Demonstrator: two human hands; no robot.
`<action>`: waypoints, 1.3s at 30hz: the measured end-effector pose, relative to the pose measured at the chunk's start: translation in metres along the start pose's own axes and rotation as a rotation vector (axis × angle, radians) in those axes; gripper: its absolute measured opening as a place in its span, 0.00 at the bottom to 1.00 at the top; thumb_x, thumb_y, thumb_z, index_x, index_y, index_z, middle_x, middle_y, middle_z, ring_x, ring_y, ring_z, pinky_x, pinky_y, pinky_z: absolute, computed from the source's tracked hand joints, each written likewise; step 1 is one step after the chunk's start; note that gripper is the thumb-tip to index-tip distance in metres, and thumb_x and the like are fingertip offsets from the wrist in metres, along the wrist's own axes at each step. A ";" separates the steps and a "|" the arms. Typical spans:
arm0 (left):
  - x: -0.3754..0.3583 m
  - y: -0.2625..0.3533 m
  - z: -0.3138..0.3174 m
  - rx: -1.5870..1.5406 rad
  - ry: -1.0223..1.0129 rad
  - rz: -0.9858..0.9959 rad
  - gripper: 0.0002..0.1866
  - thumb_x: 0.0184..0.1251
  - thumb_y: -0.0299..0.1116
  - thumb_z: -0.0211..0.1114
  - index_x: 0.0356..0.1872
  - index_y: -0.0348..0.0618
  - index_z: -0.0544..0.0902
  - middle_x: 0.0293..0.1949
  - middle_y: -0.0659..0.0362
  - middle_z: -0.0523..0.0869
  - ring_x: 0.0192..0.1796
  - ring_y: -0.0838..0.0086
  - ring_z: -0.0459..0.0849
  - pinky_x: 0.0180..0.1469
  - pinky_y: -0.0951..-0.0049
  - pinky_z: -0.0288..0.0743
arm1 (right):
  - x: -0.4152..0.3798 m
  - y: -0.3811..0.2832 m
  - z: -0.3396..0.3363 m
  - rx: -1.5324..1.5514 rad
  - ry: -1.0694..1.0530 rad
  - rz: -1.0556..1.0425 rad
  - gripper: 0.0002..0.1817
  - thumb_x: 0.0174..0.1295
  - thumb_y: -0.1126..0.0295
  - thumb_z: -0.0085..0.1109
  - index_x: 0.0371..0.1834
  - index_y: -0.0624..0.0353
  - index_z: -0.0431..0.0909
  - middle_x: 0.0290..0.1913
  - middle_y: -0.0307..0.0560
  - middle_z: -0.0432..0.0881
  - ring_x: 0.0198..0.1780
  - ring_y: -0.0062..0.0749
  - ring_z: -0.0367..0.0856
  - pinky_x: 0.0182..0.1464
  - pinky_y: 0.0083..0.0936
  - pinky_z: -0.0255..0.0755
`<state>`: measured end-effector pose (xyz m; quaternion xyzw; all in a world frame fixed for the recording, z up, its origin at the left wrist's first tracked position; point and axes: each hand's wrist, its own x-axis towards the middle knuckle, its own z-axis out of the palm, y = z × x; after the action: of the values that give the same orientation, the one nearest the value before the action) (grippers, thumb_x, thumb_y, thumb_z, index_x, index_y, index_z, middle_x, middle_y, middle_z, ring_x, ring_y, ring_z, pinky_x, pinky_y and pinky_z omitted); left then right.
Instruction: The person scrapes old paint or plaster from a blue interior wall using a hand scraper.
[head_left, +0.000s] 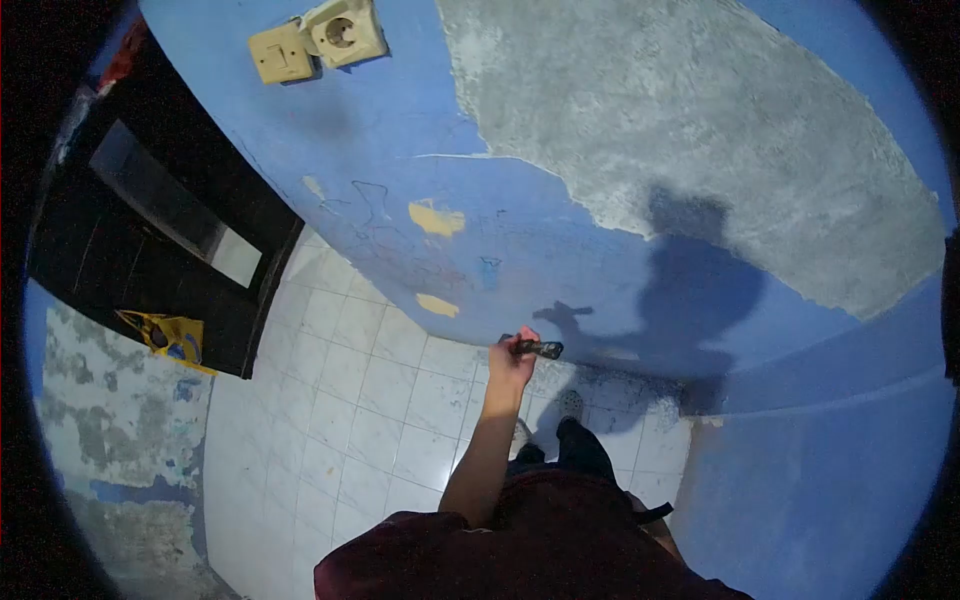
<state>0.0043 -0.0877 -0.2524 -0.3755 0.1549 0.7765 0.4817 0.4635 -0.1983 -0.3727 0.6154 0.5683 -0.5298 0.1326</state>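
My left hand point(514, 362) is raised in front of my body, its fingers wrapped round a short, dark, cylinder-shaped tool point(546, 350). The tool's thicker end points right; a reddish patch shows at the top of the grip. Beyond it is the lower part of the blue wall point(480, 230), which carries the shadow of my hand and tool. My right arm point(662, 538) hangs down at my side, a dark band or strap point(656, 514) across it. The fingers of my right hand are hidden.
A large patch of bare grey plaster point(680, 110) breaks the blue paint. Above left sit a switch point(282, 54) and a socket point(345, 32). A dark door frame point(160, 230) stands left, a yellow bag point(172, 338) by it. Debris flecks the white floor tiles point(345, 420) along the wall.
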 end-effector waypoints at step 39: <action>-0.123 -0.044 0.192 1.088 -0.755 0.538 0.16 0.74 0.45 0.52 0.30 0.46 0.67 0.19 0.63 0.68 0.16 0.79 0.62 0.15 0.76 0.55 | -0.418 -0.379 -0.024 1.044 -1.905 -1.433 0.24 0.72 0.58 0.43 0.54 0.73 0.72 0.50 0.56 0.79 0.47 0.35 0.81 0.49 0.27 0.73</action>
<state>-0.0096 -0.0286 -0.0283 0.2637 0.4302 0.7581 0.4130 0.2441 -0.2931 0.1394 -0.4601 0.1796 -0.8655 -0.0828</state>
